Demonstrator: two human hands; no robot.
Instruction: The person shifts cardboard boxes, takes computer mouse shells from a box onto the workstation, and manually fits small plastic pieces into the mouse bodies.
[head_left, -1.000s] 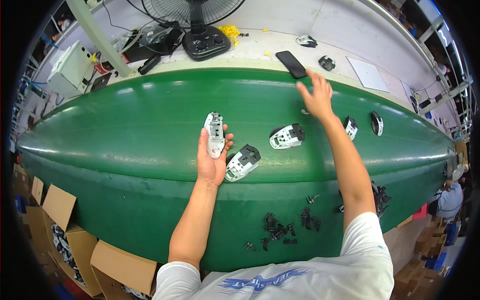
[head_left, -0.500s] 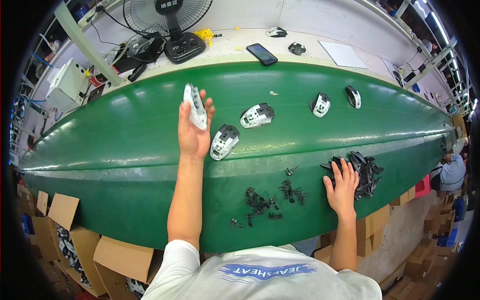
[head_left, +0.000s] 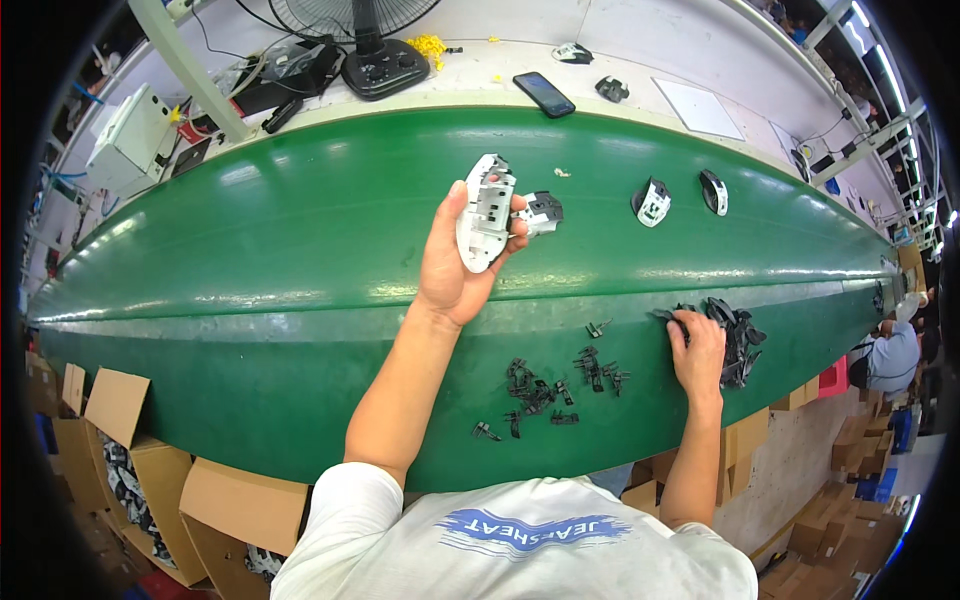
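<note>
Right hand (head_left: 702, 352) now curled, black piece (head_left: 661, 314) perhaps pinched, shell (head_left: 484, 225) shifted rightward

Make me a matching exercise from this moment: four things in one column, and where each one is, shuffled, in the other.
Things:
1. White shell
2. Phone
3. Small black clips
4. Right hand

Places:
A. On the pale shelf beyond the green table
B. At the heap of larger black parts
C. Held in the left hand
D. Scattered on the green table, left of that heap

Pairs: 1-C, 2-A, 3-D, 4-B
</note>
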